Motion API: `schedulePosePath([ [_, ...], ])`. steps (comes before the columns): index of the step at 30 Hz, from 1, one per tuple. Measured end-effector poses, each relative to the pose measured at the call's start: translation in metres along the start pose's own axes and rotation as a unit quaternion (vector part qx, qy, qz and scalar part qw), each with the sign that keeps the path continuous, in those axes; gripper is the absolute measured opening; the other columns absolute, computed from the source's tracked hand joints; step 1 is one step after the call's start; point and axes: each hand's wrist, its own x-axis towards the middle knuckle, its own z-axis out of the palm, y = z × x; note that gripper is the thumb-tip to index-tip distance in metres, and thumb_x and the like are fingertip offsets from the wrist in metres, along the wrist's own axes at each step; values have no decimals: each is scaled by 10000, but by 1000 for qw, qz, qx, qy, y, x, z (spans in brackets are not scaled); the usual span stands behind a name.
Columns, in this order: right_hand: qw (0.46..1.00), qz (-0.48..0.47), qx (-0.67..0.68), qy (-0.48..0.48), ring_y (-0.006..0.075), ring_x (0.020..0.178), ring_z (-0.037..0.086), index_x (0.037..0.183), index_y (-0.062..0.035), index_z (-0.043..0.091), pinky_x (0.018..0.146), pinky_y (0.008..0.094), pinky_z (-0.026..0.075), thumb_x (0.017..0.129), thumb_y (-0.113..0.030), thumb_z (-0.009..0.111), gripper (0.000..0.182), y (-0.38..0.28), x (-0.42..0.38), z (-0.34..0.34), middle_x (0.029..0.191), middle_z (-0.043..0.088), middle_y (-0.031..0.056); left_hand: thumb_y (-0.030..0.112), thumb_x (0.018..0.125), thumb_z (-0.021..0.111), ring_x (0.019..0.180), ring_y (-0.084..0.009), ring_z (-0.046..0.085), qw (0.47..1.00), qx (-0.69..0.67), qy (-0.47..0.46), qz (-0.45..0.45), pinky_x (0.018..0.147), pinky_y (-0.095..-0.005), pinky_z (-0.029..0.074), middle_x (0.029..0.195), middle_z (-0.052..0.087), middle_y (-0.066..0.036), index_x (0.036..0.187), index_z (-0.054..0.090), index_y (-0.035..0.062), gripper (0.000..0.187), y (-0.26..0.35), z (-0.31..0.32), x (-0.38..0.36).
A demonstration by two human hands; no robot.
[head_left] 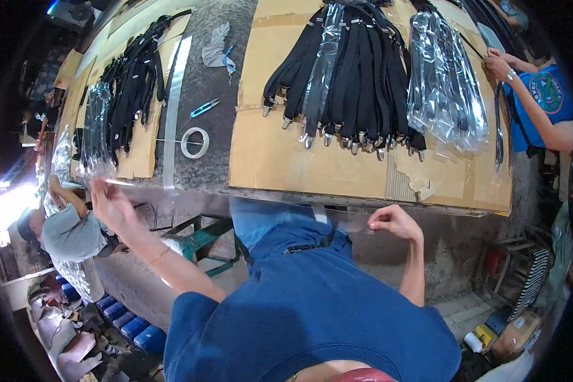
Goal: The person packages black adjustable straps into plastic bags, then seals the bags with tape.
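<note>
My left hand point(113, 207) is raised off the front left edge of the table, its fingers blurred by motion. A faint bright line shows beside its fingertips; whether the hand holds it is unclear. My right hand point(398, 224) is just below the front edge of the large cardboard sheet point(299, 165), thumb and fingertips pinched together, with a faint see-through shape beside them that I cannot make out. On that sheet lie black straps with metal clips point(360, 83) and clear-wrapped straps point(442, 83). More black straps point(134, 89) lie on the left cardboard.
Between the cardboard sheets are a tape roll point(195, 142), a light-blue cutter point(205, 107) and a grey cloth point(216, 48). One person point(73, 232) sits at the left; another person's forearm point(531, 102) reaches in at the right. A green metal frame point(207, 242) stands below the table.
</note>
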Motion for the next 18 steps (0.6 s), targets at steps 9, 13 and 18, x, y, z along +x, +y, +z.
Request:
schedulePosePath([
  [9, 907, -129, 253, 312, 117, 748, 590, 905, 20, 632, 731, 245, 474, 824, -25, 620, 94, -19, 4, -11, 797, 637, 47, 166, 773, 730, 888, -172, 577, 858, 477, -13, -192, 789, -283, 472, 981, 610, -106, 1061, 574, -20, 377, 7, -119, -79],
  [13, 904, -213, 195, 314, 116, 763, 597, 948, 17, 628, 736, 239, 477, 837, -28, 614, 121, -67, 33, 1, 811, 638, 46, 189, 656, 782, 1018, -283, 557, 642, 737, -212, 9, 904, -347, 426, 1105, 588, -160, 1091, 571, -23, 527, -20, -54, -138],
  [18, 924, -242, 146, 256, 96, 716, 581, 899, 11, 638, 683, 219, 458, 820, -35, 640, 91, -120, 52, 23, 768, 634, 46, 157, 630, 805, 940, -217, 612, 628, 426, -619, -202, 843, -321, 465, 1015, 646, -121, 1093, 596, -1, 532, -34, 67, -168],
])
